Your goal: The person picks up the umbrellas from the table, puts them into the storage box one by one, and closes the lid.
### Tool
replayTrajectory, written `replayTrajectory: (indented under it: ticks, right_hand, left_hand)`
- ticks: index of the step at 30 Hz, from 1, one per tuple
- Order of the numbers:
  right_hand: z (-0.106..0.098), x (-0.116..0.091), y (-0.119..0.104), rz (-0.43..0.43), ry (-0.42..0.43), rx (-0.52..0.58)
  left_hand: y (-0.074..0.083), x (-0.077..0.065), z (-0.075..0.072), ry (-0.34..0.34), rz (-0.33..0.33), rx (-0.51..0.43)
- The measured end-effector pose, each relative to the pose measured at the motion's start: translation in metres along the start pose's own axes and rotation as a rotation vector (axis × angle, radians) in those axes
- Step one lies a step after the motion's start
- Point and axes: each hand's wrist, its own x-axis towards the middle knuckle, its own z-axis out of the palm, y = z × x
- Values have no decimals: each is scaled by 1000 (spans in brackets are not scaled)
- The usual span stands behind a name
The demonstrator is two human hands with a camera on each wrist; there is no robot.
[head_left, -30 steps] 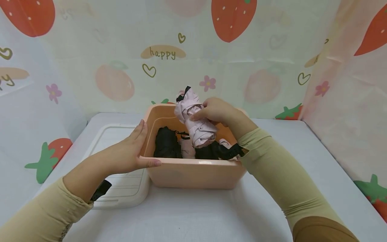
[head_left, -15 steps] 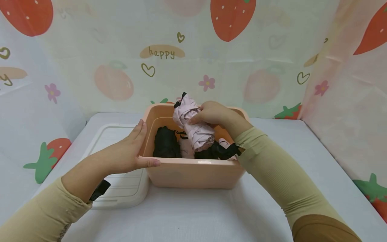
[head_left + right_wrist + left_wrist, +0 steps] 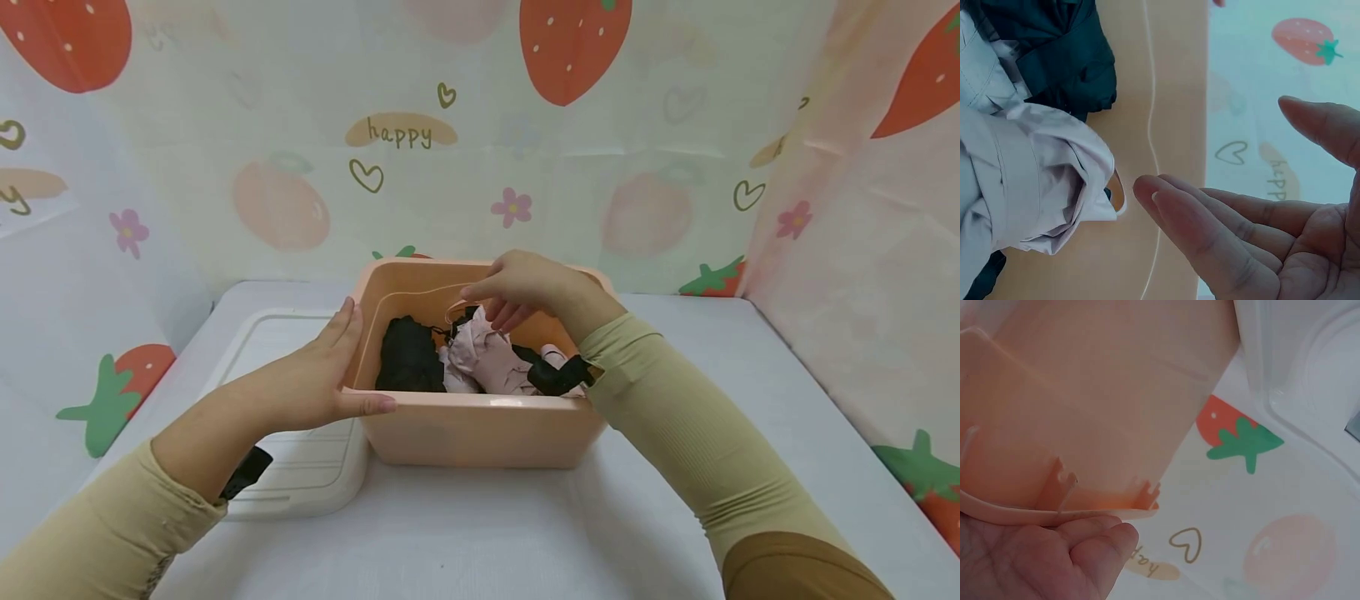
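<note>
Inside the peach plastic box (image 3: 480, 433) lies a pale pink folded umbrella (image 3: 491, 354), its strap band and a thin loop visible in the right wrist view. My right hand (image 3: 528, 287) hovers just above its far end, fingers extended and holding nothing; in the right wrist view the fingertips (image 3: 1154, 187) are apart from the fabric. My left hand (image 3: 318, 371) rests on the box's near-left corner, fairly straight fingers along the left side and thumb on the front rim. A black folded umbrella (image 3: 408, 354) lies at the left in the box. Other pink and black pieces are partly hidden.
A white lid (image 3: 300, 467) lies on the table to the left of the box, partly under my left forearm. The white-covered table (image 3: 480, 533) extends in front and right. Strawberry-printed cloth walls (image 3: 420, 200) surround the back and sides.
My right hand has lowered the pink umbrella into the box and let it go. The umbrella now lies over the other contents. My left hand has stayed on the box.
</note>
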Motion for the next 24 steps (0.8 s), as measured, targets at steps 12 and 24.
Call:
replayTrajectory:
  ticks: [12,24]
  right_hand:
    - [-14,-13,-3,-46,53,16]
    - [-48,-38,0,-99,102,96]
  left_hand:
    - [0,0,0,1,0,3]
    - [1,0,-1,-1,4,0]
